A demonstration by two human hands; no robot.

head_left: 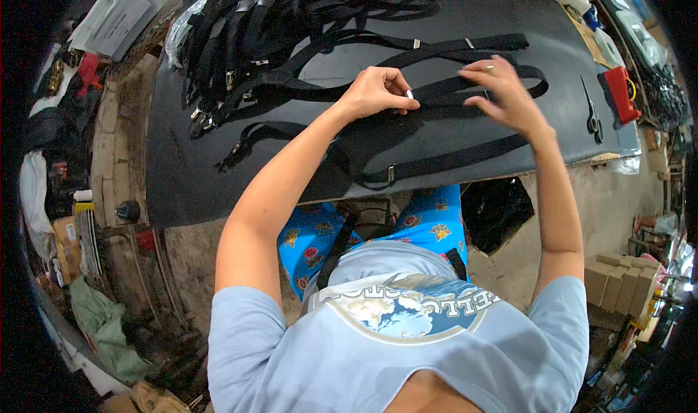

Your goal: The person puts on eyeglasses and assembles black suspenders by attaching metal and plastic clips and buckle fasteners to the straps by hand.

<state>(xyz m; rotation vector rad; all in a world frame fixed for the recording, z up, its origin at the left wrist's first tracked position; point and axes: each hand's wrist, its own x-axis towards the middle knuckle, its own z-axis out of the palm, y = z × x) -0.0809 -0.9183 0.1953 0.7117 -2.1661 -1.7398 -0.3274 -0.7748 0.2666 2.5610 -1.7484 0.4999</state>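
Note:
My left hand (378,93) is closed in a pinch on a black elastic strap (447,111) over the table. A small white piece (409,94) shows at its fingertips; I cannot make out what it is. To the right, my right hand (498,93) hovers over the strap's looped end, thumb and fingers apart and slightly blurred, with a ring on one finger. Another black strap (458,158) with a metal slider (391,174) runs along the near edge. Further straps with metal sliders (416,43) lie beyond my hands.
A heap of black straps (247,35) with metal clips (207,121) covers the far left of the black table (189,187). Black-handled scissors (592,115) and a red holder (620,97) lie at the right. Brown boxes (622,286) are stacked on the lower right.

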